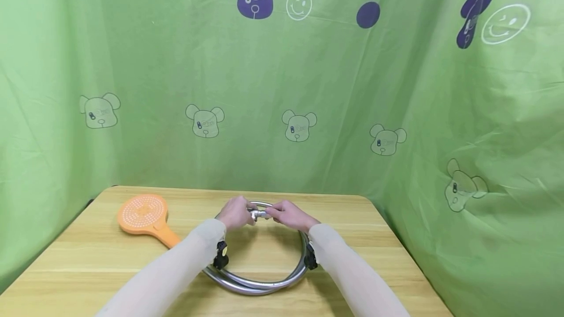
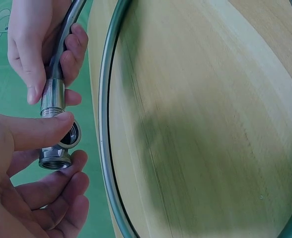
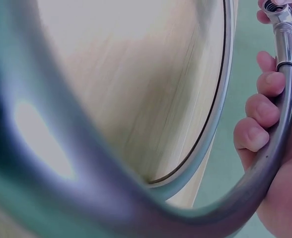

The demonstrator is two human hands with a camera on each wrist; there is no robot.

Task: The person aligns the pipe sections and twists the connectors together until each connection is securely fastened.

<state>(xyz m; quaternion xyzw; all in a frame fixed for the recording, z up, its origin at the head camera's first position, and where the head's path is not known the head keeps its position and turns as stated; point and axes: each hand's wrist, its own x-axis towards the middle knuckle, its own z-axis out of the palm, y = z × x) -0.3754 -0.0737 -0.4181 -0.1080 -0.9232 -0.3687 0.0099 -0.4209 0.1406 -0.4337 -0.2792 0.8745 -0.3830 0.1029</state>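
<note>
In the head view, both hands meet above the far part of the table. My left hand (image 1: 236, 213) pinches a chrome tee fitting (image 2: 55, 159) between thumb and fingers; its side port and threaded open end show in the left wrist view. My right hand (image 1: 292, 214) grips the end of a silver shower hose (image 1: 253, 288), fingers curled round it just behind the metal collar (image 2: 52, 94). Collar and fitting meet in line, with some thread showing at the joint. The rest of the hose hangs in loops below the hands, partly hidden by the left forearm.
An orange shower head (image 1: 143, 213) lies on the wooden table (image 1: 370, 238) to the left, its handle partly hidden by the left sleeve. Green patterned curtains (image 1: 264, 72) surround the table at the back and sides.
</note>
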